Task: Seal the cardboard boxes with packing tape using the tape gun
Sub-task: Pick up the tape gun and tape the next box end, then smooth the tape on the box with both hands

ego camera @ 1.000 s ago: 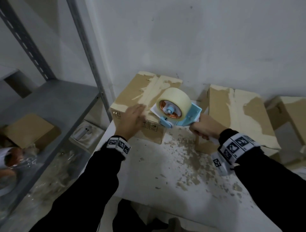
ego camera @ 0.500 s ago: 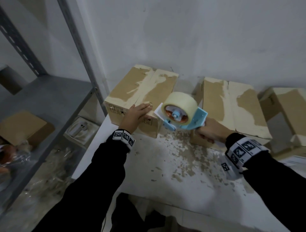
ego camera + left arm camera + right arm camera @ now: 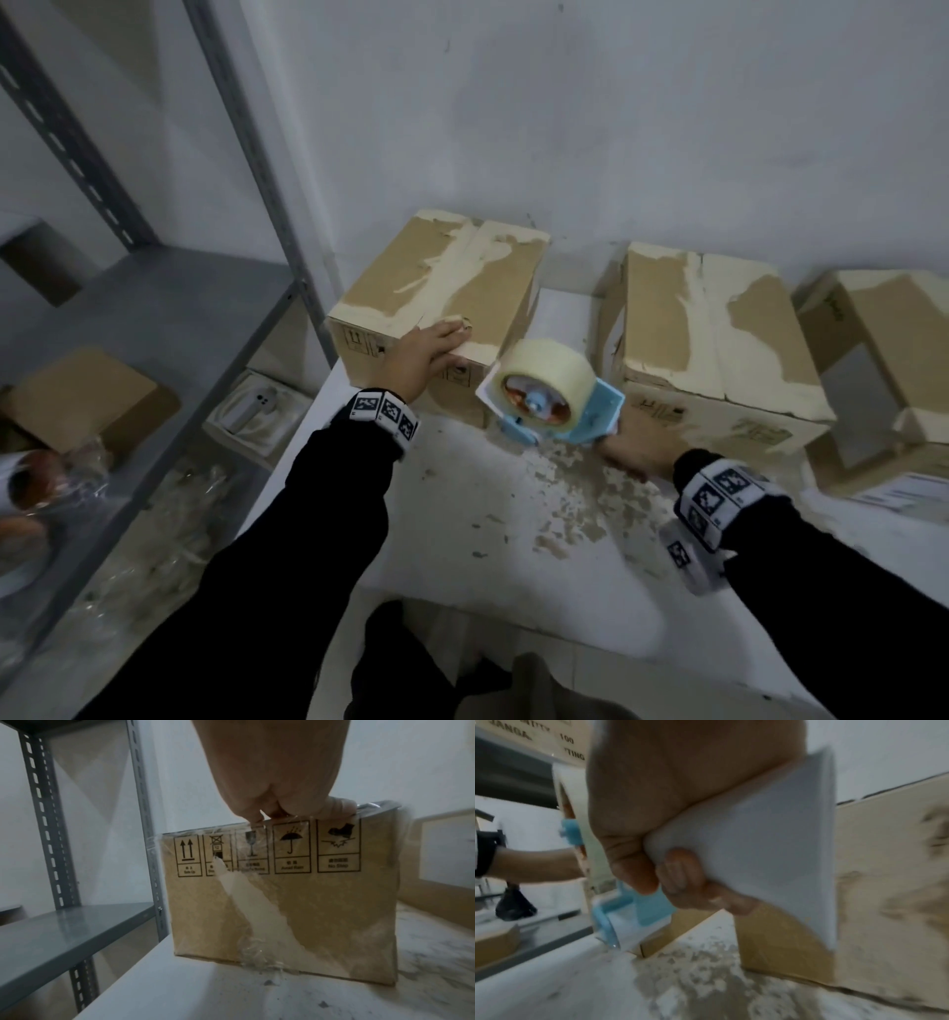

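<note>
The left cardboard box (image 3: 436, 288) (image 3: 282, 902) stands at the table's back left, its top torn pale along the seam. My left hand (image 3: 426, 354) (image 3: 280, 780) lies flat on the top front edge and presses it, fingers straight. Clear tape runs down the box's front face over the printed symbols. My right hand (image 3: 637, 447) (image 3: 654, 841) grips the handle of the blue tape gun (image 3: 549, 398) (image 3: 618, 912). Its tape roll sits low against the box's front right corner, near the table. A second box (image 3: 714, 349) stands just right of the gun.
A third box (image 3: 883, 360) sits at the far right above a paper sheet (image 3: 904, 493). The white table (image 3: 462, 565) is strewn with brown scraps. A grey metal shelf (image 3: 154, 318) on the left holds a small carton (image 3: 82, 401). The wall is close behind.
The tape gun has come down from the box's top edge, along the front face, to near the table. My left hand has stayed on the top front edge.
</note>
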